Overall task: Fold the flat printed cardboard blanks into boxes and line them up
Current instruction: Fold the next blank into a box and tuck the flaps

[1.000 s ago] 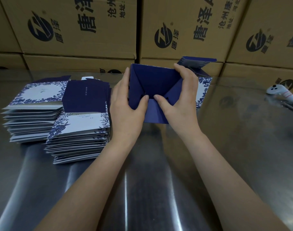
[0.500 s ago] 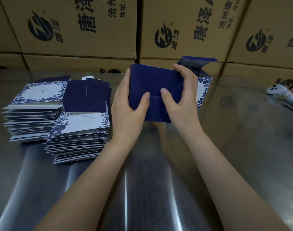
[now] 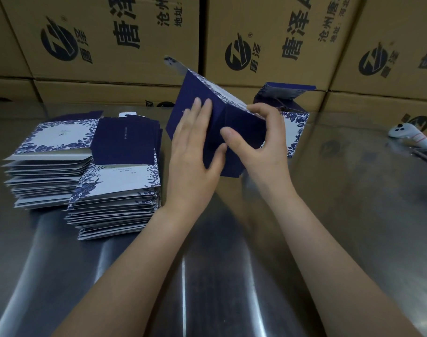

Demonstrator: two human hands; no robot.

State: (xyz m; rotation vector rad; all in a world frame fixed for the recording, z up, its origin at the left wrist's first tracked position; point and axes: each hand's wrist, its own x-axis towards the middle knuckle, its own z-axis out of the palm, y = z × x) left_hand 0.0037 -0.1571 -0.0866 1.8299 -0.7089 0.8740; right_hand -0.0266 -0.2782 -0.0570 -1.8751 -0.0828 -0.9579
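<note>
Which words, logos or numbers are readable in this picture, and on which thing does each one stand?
"唐泽": large print, left carton and middle carton.
"沧州" and "地址:": smaller print, same two cartons; the rest is cut off.
"唐泽" beside a round logo: all three, the right carton included.
Small print on the near stack of blanks: too small to read.
The half-folded box: no legible text.

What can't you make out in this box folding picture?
All head view.
Box in hand: its flap joint, covered by left hand and right hand.
Finished box: near side behind the right hand.
Top blank: print too small.
Dark object: cut by the right edge.
</note>
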